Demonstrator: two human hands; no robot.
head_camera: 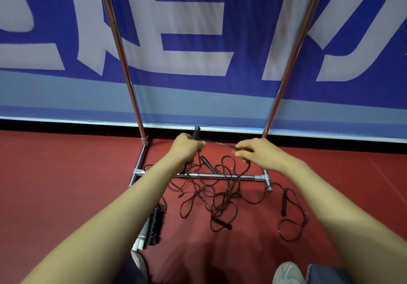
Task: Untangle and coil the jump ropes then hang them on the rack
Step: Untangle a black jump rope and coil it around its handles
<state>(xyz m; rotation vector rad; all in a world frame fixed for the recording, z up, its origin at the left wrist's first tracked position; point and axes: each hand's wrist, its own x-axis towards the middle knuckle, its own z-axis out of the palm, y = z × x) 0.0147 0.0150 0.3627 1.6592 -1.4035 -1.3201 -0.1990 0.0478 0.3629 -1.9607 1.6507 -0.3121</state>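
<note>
One coiled black bundle lies nearest, left of the rack's base bar; jump ropes sprawl tangled on the floor across that bar. Above it the left hand grips a handle, the right hand pinching its cord between fingers. Better to draw slowly, letting loops slip free. No container shows.

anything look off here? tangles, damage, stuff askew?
Yes: the jump ropes lie in one knotted heap on the floor, loops crossing the rack's bottom bar, so pulling might snag there. One handle lies apart, right of the rack's base. No damage shows.
</note>
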